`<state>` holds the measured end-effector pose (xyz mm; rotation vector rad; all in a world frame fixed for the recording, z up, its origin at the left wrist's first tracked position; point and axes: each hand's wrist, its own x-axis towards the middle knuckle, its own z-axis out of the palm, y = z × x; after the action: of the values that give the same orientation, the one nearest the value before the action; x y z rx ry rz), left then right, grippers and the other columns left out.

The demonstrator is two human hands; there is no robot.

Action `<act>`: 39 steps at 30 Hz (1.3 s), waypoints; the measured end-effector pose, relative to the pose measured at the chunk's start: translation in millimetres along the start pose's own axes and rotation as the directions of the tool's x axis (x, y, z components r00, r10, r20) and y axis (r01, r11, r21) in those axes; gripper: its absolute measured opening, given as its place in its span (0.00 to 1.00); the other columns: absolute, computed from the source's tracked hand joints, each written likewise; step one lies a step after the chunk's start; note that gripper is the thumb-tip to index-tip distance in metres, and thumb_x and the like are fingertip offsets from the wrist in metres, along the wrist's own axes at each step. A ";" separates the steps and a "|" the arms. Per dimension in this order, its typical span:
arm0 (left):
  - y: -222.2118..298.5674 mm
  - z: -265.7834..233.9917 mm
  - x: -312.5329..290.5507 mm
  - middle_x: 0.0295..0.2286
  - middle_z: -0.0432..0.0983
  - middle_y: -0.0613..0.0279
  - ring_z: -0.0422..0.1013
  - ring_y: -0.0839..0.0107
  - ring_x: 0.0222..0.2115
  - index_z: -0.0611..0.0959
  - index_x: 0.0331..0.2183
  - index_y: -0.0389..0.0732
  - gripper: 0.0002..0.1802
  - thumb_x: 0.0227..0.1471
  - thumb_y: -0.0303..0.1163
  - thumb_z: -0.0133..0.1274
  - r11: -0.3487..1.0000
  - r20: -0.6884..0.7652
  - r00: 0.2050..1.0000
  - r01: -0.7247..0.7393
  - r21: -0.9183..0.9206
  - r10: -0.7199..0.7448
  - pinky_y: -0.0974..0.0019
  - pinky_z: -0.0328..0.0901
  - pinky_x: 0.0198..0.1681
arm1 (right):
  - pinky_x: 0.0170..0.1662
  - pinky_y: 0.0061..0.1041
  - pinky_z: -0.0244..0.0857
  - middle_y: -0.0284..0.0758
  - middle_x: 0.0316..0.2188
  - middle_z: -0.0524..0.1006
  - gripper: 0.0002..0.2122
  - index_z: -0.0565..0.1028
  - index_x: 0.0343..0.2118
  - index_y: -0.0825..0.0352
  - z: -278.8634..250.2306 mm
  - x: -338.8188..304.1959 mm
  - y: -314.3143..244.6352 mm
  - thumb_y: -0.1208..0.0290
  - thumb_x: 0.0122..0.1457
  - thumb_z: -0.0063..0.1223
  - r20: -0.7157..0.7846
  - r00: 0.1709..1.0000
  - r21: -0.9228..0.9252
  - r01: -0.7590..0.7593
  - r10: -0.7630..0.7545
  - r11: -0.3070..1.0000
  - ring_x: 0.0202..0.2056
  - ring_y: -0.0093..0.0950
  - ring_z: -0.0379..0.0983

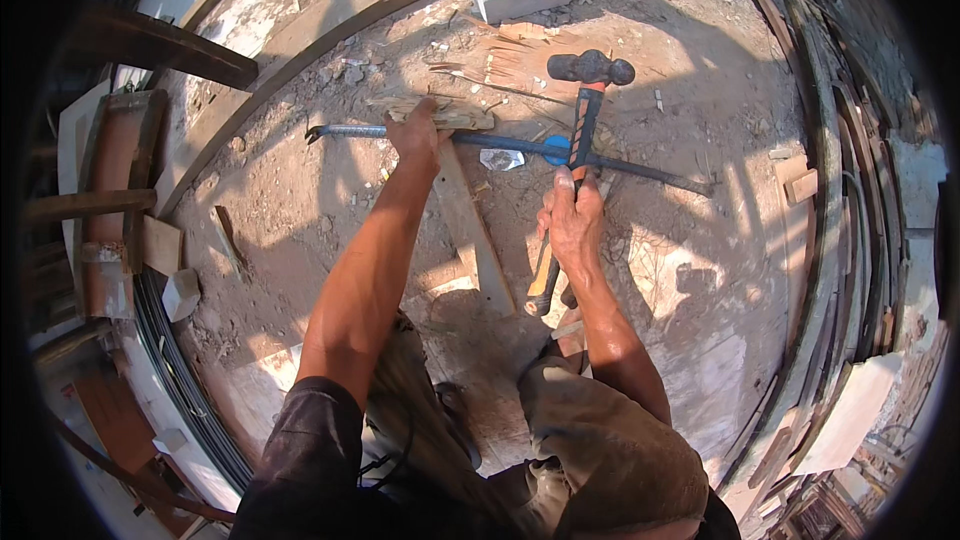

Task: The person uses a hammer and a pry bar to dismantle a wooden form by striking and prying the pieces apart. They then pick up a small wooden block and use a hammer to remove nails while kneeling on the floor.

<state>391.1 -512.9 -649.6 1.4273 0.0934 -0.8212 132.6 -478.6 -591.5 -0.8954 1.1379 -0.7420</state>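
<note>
my right hand (573, 218) grips the hammer (573, 155), head up past my left hand (418, 132), which pins the wood strip (440, 116) lying crosswise.

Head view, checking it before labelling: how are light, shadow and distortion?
Head view: hard sunlight, the person's dark shadow over the plank; fisheye bends the boards at the rim; black corners; hammer in the right hand stays sharp.

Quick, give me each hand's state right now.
Left hand: pressing down on a wood scrap lying over a metal bar.
Right hand: closed around a hammer handle.
</note>
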 end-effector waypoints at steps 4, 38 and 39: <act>7.2 -0.5 12.3 0.55 0.66 0.39 0.77 0.47 0.42 0.37 0.70 0.43 0.62 0.49 0.24 0.63 0.997 -0.063 0.995 0.074 -0.033 -0.076 0.46 0.81 0.36 | 0.16 0.29 0.62 0.29 0.18 0.66 0.13 0.65 0.48 0.70 -9.9 13.0 4.2 0.66 0.68 0.46 0.102 0.981 -0.114 -0.153 0.164 0.982 0.14 0.23 0.65; 28.9 -15.6 15.3 0.42 0.78 0.44 0.79 0.52 0.41 0.74 0.50 0.27 0.24 0.58 0.32 0.60 0.995 0.150 0.984 0.102 -0.010 -0.099 0.52 0.81 0.42 | 0.17 0.24 0.63 0.27 0.22 0.67 0.11 0.64 0.37 0.59 -33.2 13.1 -55.7 0.60 0.66 0.53 0.265 0.874 0.024 -0.429 0.408 0.903 0.16 0.18 0.64; 28.7 -2.5 8.1 0.45 0.77 0.46 0.77 0.52 0.44 0.74 0.52 0.29 0.27 0.58 0.37 0.60 0.992 0.274 0.958 0.105 -0.064 -0.083 0.52 0.79 0.47 | 0.17 0.24 0.63 0.27 0.22 0.67 0.11 0.64 0.37 0.59 -37.6 6.1 -57.4 0.60 0.66 0.53 0.251 0.877 0.021 -0.428 0.409 0.904 0.16 0.18 0.64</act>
<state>413.7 -516.3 -630.5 1.2327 -0.0158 -1.0734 95.2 -518.3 -549.4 -0.6223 1.0303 -0.3053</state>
